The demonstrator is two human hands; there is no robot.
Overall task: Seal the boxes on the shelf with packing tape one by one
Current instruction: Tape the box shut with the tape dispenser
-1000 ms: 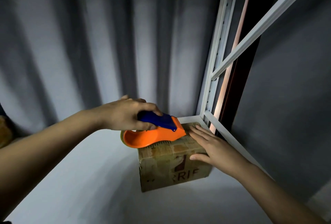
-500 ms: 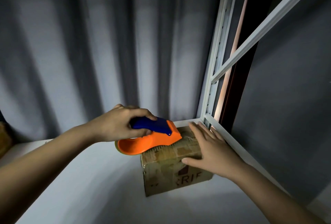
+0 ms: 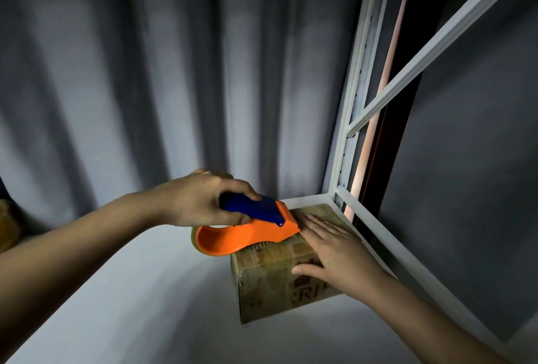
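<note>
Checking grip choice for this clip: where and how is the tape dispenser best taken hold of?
By its blue handle, from above and the left, as the left hand grips it. The handle rides on top of the tape dispenser, whose orange front edge lies on the box top.

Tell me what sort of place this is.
Probably a storage or packing corner, dimly lit. A white metal rack with a slotted upright holds a cardboard box on its shelf, a tape dispenser is being run over the box, and a grey curtain hangs behind.
</note>
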